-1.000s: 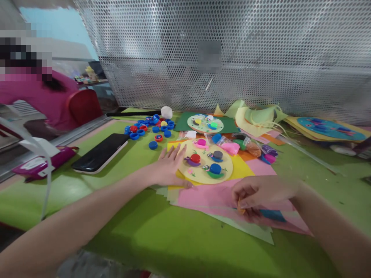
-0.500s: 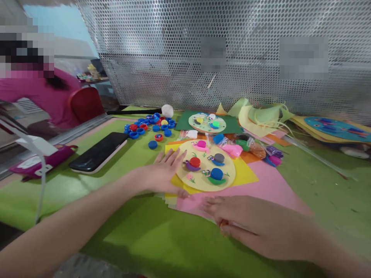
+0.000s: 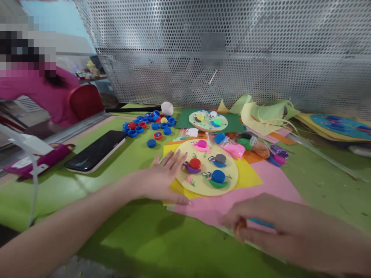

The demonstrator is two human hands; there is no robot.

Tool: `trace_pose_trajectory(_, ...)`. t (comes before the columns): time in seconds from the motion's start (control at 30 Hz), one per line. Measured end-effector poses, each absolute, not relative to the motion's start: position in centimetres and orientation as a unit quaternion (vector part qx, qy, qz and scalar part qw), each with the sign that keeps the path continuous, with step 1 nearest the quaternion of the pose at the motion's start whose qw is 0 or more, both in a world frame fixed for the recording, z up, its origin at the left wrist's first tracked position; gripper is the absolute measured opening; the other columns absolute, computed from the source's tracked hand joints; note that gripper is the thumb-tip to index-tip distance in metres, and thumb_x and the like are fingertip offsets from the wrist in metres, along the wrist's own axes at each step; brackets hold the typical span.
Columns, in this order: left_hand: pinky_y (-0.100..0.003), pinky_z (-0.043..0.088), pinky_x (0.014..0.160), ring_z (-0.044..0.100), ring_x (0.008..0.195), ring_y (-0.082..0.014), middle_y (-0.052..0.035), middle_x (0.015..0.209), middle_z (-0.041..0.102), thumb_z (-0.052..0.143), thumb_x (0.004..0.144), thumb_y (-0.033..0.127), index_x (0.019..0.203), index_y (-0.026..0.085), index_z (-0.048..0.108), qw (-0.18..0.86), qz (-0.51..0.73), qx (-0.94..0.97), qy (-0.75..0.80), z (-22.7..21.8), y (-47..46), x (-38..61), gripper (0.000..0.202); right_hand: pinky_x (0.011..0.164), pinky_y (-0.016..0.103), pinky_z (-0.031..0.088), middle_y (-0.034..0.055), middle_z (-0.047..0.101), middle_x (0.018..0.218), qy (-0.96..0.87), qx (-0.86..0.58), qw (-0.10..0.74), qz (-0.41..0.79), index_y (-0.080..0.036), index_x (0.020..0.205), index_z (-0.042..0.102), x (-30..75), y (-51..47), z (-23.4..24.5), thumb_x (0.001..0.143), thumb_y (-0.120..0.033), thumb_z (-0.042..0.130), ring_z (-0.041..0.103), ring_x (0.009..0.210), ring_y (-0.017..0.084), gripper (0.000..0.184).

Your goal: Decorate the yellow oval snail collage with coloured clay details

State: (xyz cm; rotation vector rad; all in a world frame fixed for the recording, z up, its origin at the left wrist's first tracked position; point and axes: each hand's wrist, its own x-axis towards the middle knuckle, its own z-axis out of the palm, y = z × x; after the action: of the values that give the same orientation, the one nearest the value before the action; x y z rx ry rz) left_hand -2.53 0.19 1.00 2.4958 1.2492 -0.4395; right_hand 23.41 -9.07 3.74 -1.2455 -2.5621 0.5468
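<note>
— Where are my hands right now?
— Your left hand (image 3: pixel 162 179) lies flat with the fingers spread wide. It grips nothing and presses the yellow paper (image 3: pixel 249 173) at the edge of the snail disc (image 3: pixel 203 188). Your right hand (image 3: pixel 269 227) curls over the near edge of the pink sheet (image 3: pixel 261 185). A blue strip (image 3: pixel 261 222) shows between its fingers, but blur hides whether you grip it.
— So what step is this?
— Steadying the stack while you work that edge, I'd judge. Lifting there calls for a firm left palm, or the disc slides.
— Anything in the way?
— Clay bags (image 3: pixel 240 148) crowd the disc's far edge. The bottle caps (image 3: pixel 150 125) and a phone (image 3: pixel 95 150) lie to your left, well apart.
</note>
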Motion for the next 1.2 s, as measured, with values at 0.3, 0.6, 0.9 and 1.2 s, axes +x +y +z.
trace_pose_trajectory(0.3,-0.059,-0.003,0.101,-0.009,0.133,-0.0333,-0.0088,0.146,-0.017,0.026,0.074,0.076,0.137,0.024,-0.018,0.120,-0.094,0.895,0.419,0.8,0.2,-2.6,0.093,0.050,0.020,0.048,-0.0030,0.068,0.079,-0.783,-0.506,0.273,0.237,-0.029,0.090,0.066,21.2,-6.6,1.3,0.078,-0.026,0.056,0.059,0.061,0.011,0.016)
trace_pose_trajectory(0.6,-0.060,-0.006,0.100,-0.010,0.133,-0.0336,-0.0135,0.146,-0.011,0.020,0.075,0.076,0.140,0.014,-0.009,0.124,-0.095,0.882,0.445,-0.5,0.4,-1.6,0.094,0.069,0.023,0.050,0.0017,0.064,0.091,-0.816,-0.465,0.331,0.086,-0.024,0.084,0.066,20.9,-6.6,-0.6,0.084,-0.023,0.051,0.061,0.080,0.013,0.015)
trace_pose_trajectory(0.9,-0.059,-0.010,0.101,-0.015,0.132,-0.0326,-0.0092,0.145,-0.017,0.017,0.076,0.073,0.139,0.013,-0.014,0.170,-0.117,0.870,0.447,-0.1,0.4,-1.4,0.092,0.066,0.030,0.046,0.0032,0.065,0.082,-0.883,-0.365,0.293,0.034,-0.018,0.088,0.065,19.0,-5.9,-1.2,0.088,-0.018,0.046,0.057,0.073,0.014,0.019)
trace_pose_trajectory(1.2,-0.058,-0.010,0.101,-0.018,0.131,-0.0312,-0.0106,0.145,-0.015,0.017,0.076,0.074,0.139,0.012,-0.012,0.180,-0.099,0.870,0.448,-0.2,0.3,-1.5,0.093,0.065,0.031,0.041,0.0044,0.064,0.081,-0.914,-0.327,0.238,-0.034,-0.017,0.087,0.063,18.8,-5.9,-1.8,0.086,-0.010,0.046,0.054,0.070,0.014,0.018)
